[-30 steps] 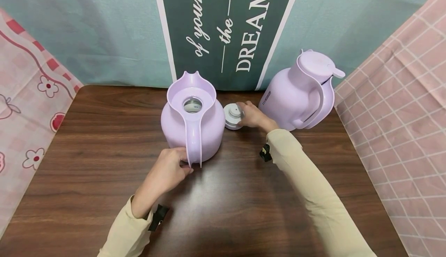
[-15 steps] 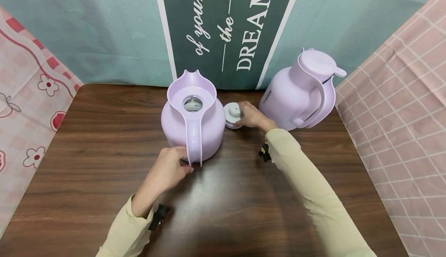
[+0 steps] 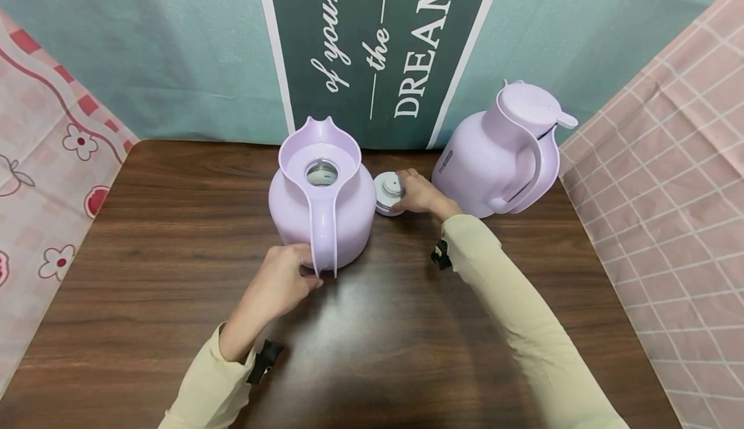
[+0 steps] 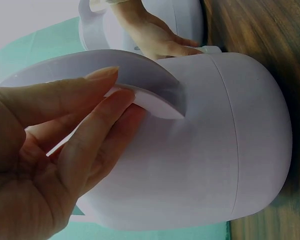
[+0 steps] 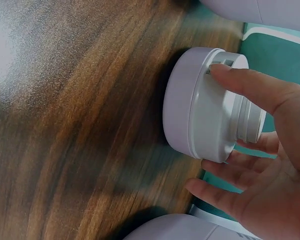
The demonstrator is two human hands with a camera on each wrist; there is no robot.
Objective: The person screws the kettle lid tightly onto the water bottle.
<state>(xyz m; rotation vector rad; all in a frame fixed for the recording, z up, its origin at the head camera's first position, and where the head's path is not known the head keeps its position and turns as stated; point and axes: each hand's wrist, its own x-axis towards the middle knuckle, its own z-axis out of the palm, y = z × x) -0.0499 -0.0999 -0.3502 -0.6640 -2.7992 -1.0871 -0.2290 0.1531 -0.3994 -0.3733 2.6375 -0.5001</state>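
A lavender thermos jug (image 3: 356, 222) stands upright on the table, its neck uncovered and its round mouth showing. My left hand (image 3: 281, 282) pinches the lower end of the jug's handle (image 3: 323, 232) between thumb and fingers. To the right of the jug, a thermos lid (image 5: 205, 107) lies upside down, lavender side on the wood and white threaded stopper pointing up. My right hand (image 3: 421, 193) holds this lid from its right side. In the right wrist view the thumb presses one side of the white part, with fingers at the opposite side.
A second lavender thermos jug (image 3: 485, 157), with its lid on, stands at the back right behind my right hand. The brown wooden table (image 3: 395, 351) meets a teal cloth (image 3: 197, 54) at the back. Patterned cloths hang at both sides.
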